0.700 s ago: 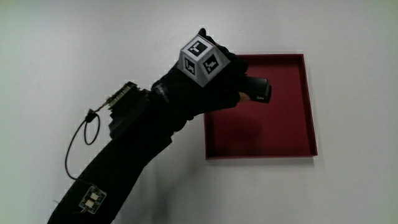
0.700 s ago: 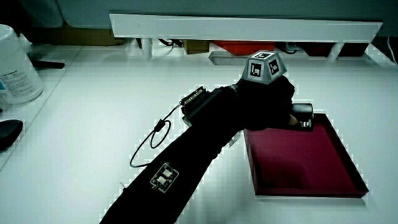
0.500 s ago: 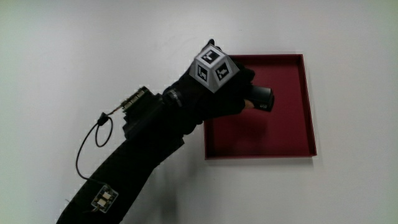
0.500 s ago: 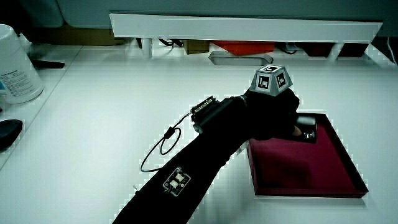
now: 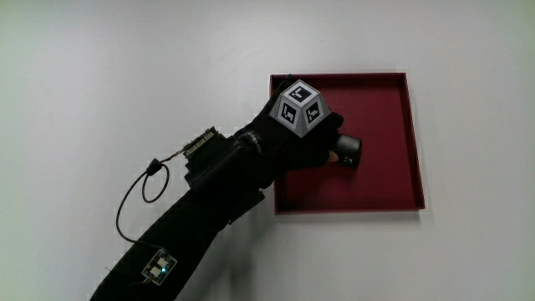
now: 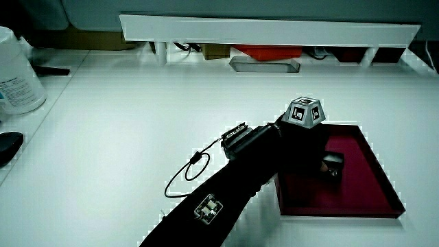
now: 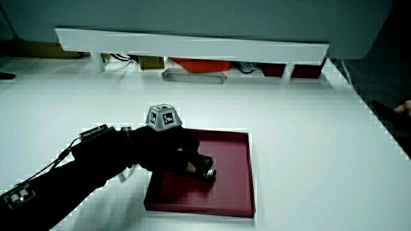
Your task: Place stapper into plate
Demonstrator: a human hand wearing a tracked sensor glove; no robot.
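Stapler [image 5: 349,150] sits low inside the red plate [image 5: 393,188], fingers [image 7: 191,168] of the hand [image 5: 305,142] wrapped around it; placing step, release comes next.

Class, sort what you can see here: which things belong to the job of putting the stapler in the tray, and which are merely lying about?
Job: hand, shut on the black stapler; red tray.

Lying about: white container and dark object at the table's edge.

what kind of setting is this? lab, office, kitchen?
Probably a lab bench for motion capture: a bare white table, a low partition with clutter under it, and the hand with a patterned cube, holding a stapler in a red tray.
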